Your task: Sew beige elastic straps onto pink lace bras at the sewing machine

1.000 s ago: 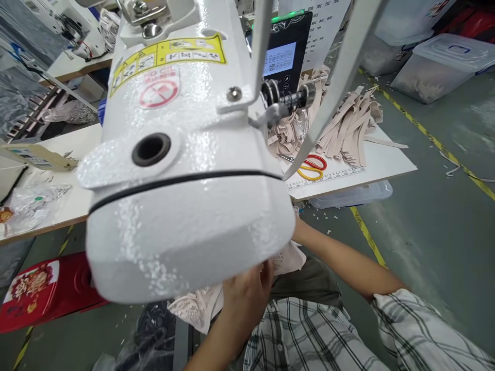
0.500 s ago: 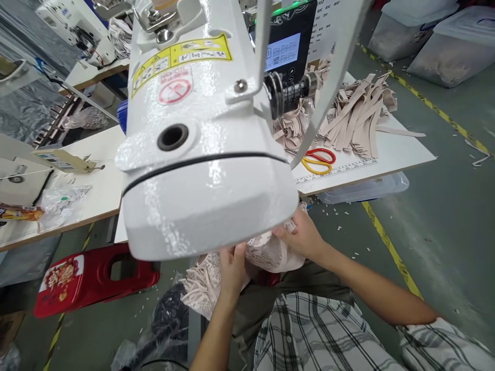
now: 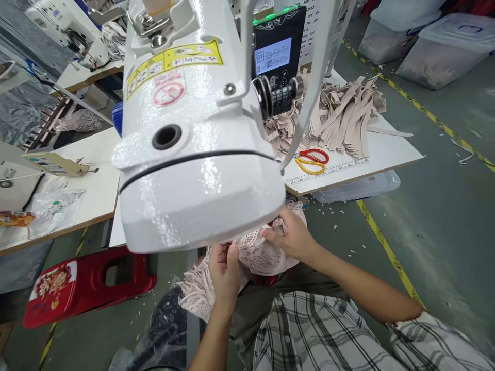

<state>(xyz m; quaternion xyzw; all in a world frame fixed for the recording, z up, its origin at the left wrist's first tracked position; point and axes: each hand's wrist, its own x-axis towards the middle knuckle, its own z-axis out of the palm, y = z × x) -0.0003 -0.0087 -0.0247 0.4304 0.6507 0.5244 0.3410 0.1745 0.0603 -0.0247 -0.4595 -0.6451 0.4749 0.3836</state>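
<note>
- White sewing machine [image 3: 201, 201]: red print [image 3: 170, 79] is reading "NO OIL" above a barred-circle sign [image 3: 169, 94].
- Yellow label [image 3: 174, 60], same machine: is showing pictograms, too small to identify.
- Control panel [image 3: 280, 67]: screen [image 3: 273, 53] is displaying "01"; other codes are blurring.
- Paper sheet [image 3: 307, 37] behind: is listing "80C", "75E", "70F".
- Ruler strip [image 3: 328, 171]: is carrying numerals, too small to read.

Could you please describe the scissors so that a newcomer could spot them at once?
Find the large white sewing machine head, then the white tabletop to its right in the picture. Near the front edge, just behind the ruler scale and beside the beige strips, lie the scissors. One red and one yellow handle loop set them apart from their pale neighbours.
</note>
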